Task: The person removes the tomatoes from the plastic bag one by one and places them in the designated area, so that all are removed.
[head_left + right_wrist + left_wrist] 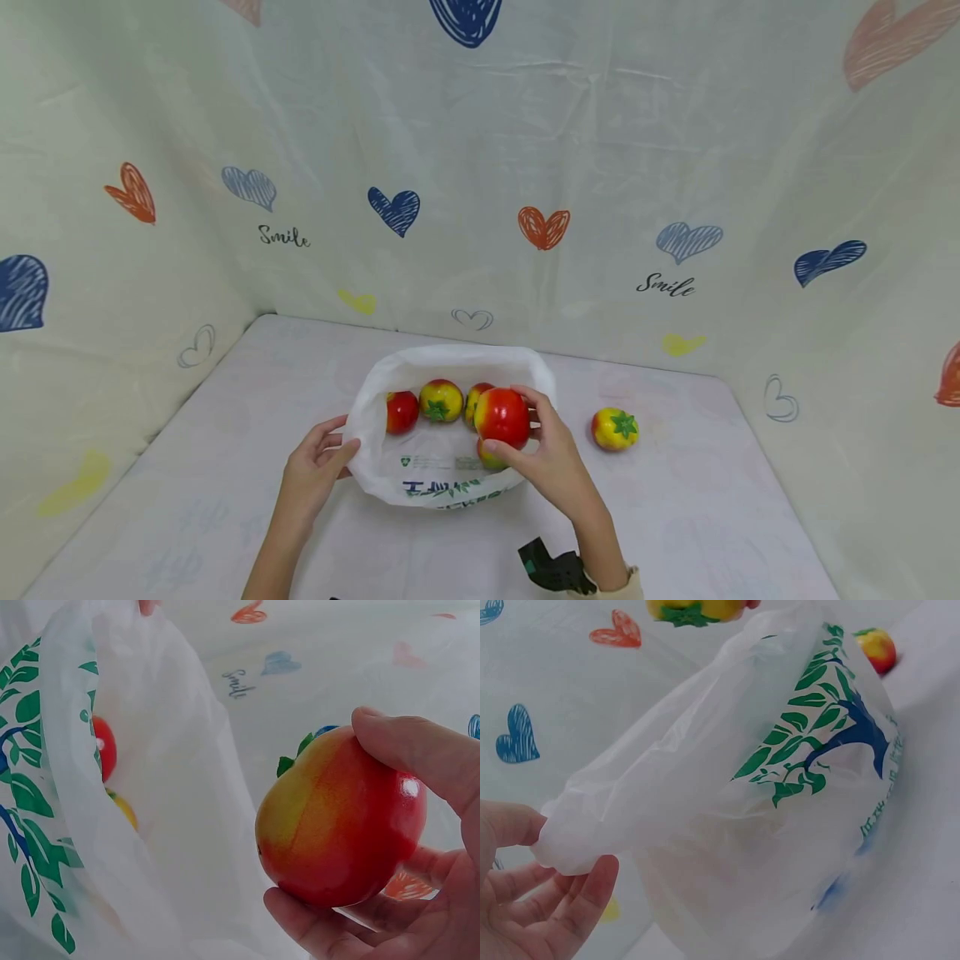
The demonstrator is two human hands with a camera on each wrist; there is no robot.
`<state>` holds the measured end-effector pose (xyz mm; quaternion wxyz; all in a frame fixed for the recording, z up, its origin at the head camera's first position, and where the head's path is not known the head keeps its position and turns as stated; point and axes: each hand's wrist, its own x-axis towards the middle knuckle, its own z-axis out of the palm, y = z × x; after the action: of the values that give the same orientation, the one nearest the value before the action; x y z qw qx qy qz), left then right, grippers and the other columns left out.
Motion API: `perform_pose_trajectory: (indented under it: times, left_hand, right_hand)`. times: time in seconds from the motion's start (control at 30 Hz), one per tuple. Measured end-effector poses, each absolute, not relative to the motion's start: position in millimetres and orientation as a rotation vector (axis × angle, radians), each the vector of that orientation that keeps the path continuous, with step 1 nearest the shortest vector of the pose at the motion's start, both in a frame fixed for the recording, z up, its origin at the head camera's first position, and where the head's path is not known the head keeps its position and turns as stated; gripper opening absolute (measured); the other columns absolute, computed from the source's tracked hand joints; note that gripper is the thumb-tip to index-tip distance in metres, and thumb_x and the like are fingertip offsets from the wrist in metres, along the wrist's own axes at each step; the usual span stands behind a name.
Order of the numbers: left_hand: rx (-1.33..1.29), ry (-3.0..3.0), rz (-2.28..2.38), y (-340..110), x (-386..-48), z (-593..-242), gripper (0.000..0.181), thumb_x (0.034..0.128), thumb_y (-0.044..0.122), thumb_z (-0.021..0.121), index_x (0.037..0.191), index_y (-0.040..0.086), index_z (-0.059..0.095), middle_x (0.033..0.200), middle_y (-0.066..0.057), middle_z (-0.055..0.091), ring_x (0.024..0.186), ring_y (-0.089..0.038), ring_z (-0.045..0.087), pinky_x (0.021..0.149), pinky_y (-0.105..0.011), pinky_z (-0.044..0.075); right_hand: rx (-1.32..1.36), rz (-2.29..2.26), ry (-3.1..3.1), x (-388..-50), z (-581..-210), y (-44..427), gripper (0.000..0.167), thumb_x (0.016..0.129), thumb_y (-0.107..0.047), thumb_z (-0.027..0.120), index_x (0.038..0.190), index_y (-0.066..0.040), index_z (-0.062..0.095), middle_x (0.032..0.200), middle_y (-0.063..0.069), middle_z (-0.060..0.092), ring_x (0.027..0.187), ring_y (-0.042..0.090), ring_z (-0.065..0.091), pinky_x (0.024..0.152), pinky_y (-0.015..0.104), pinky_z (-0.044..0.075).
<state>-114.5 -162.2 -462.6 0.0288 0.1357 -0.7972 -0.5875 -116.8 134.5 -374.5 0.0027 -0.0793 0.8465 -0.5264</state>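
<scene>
While the right hand (pixel 553 457) holds a glossy red-and-yellow persimmon (pixel 502 417), possibly a model one, over the right part of the opening, the left hand (pixel 318 462) pinches the opposite end of the white plastic bag (pixel 366 468), so the fruit and the left hand sit at either end of the mouth. The opening is longer from left to right than from front to back, and the right hand is by far the nearer to its right end. Head and left wrist views together put the fruit above the rim, though how high it stands over it is hard to judge. Being round and slightly squat, it has no marked long axis; its green calyx (pixel 295 755) faces the bag side, away from the right palm. The right hand is curled about it, thumb on one side and fingertips on the other, spread no wider than the fruit. The left thumb and fingers are nearly closed on the thin, folded rim, and nothing else is in that hand. Inside the bag lie a red fruit (pixel 402 412) nearest the left hand, a yellow-green fruit (pixel 441 401) beside it, and two more partly hidden behind the held one. Outside, a loose persimmon (pixel 615 430) rests on the table (pixel 690 517) to the right of the bag, much nearer the right hand than the left.
</scene>
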Motion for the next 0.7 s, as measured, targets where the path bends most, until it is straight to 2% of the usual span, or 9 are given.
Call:
perform_pose_trajectory:
  times: [0.17, 0.33, 0.43, 0.57, 0.7]
  left_hand:
    - [0.366, -2.416, -1.762, -179, -135, -521, 0.058, 0.0824, 0.049, 0.064, 0.132, 0.025, 0.047, 0.107, -0.003, 0.059, 0.081, -0.009, 0.065, 0.065, -0.020, 0.056]
    - [0.288, -2.337, -1.848, -174, -126, -501, 0.053, 0.0855, 0.036, 0.066, 0.131, 0.014, 0.049, 0.104, -0.010, 0.060, 0.077, -0.013, 0.064, 0.060, -0.022, 0.056]
    - [0.284, -2.337, -1.870, -171, -122, -489, 0.054, 0.0859, 0.036, 0.065, 0.131, 0.012, 0.048, 0.103, -0.011, 0.060, 0.076, -0.012, 0.064, 0.060, -0.022, 0.056]
    - [0.339, -2.394, -1.826, -175, -128, -502, 0.058, 0.0833, 0.046, 0.065, 0.132, 0.020, 0.047, 0.106, -0.008, 0.059, 0.078, -0.009, 0.064, 0.063, -0.020, 0.056]
    - [0.400, -2.420, -1.791, -182, -139, -529, 0.058, 0.0808, 0.051, 0.065, 0.131, 0.028, 0.046, 0.109, -0.004, 0.059, 0.082, -0.010, 0.065, 0.065, -0.021, 0.056]
  right_hand:
    - [-0.219, -1.672, 2.682, -114, -375, 145, 0.076, 0.072, -0.030, 0.079, 0.135, -0.021, 0.037, 0.130, 0.002, 0.048, 0.113, 0.021, 0.047, 0.091, 0.038, 0.051]
    - [-0.176, -1.696, 2.667, -111, -376, 155, 0.076, 0.073, -0.027, 0.078, 0.133, -0.016, 0.033, 0.131, 0.005, 0.045, 0.113, 0.021, 0.046, 0.095, 0.040, 0.049]
    - [-0.136, -1.714, 2.654, -110, -376, 161, 0.078, 0.073, -0.023, 0.078, 0.133, -0.014, 0.030, 0.132, 0.006, 0.042, 0.113, 0.021, 0.044, 0.097, 0.042, 0.047]
    - [-0.108, -1.725, 2.674, -109, -376, 170, 0.078, 0.074, -0.020, 0.078, 0.134, -0.010, 0.028, 0.132, 0.009, 0.041, 0.113, 0.023, 0.044, 0.095, 0.041, 0.049]
    - [-0.068, -1.703, 2.735, -108, -378, 182, 0.076, 0.075, -0.020, 0.077, 0.133, -0.009, 0.029, 0.129, 0.010, 0.043, 0.110, 0.023, 0.045, 0.090, 0.027, 0.050]
